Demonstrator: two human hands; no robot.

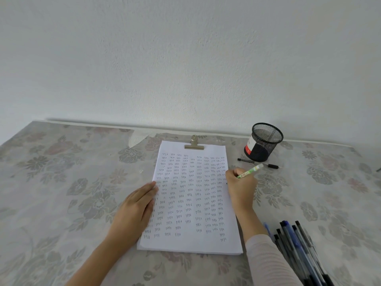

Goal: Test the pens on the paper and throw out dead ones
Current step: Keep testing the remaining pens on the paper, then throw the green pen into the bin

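- Pen bundle [299, 248] lies nearest, beside the right forearm, probably awaiting test.
- Left hand [137, 209] lies flat, open, pinning the paper [191, 242] at its left edge.
- Right hand [241, 186] grips a green pen [250, 171] at the paper's right edge.
- Mesh cup [265, 141] stands beyond; open tabletop lies left.

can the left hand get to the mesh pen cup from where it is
Probably not easily: the left hand lies flat on the paper, and the right hand with the green pen sits between it and the mesh cup.
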